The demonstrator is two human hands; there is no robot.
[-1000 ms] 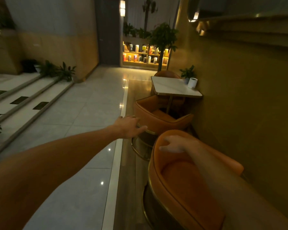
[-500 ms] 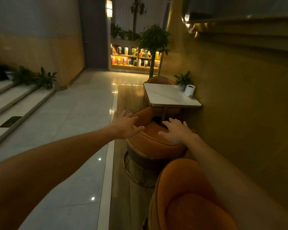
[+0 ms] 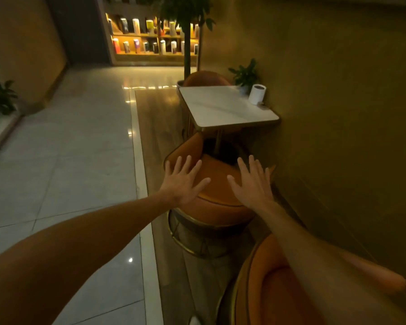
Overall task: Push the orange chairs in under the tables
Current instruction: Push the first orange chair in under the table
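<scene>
Hands have shifted: right hand has left the lower-right chair; with left hand, spread flat on the centre chair, ready to push toward the table.

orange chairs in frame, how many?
3. One orange upholstered chair under both hands at the white marble table; one behind the table; one nearest, bottom right. Others may be hidden.

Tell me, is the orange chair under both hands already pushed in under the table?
Partly in: the chair front sits below the table edge, its back out.
</scene>
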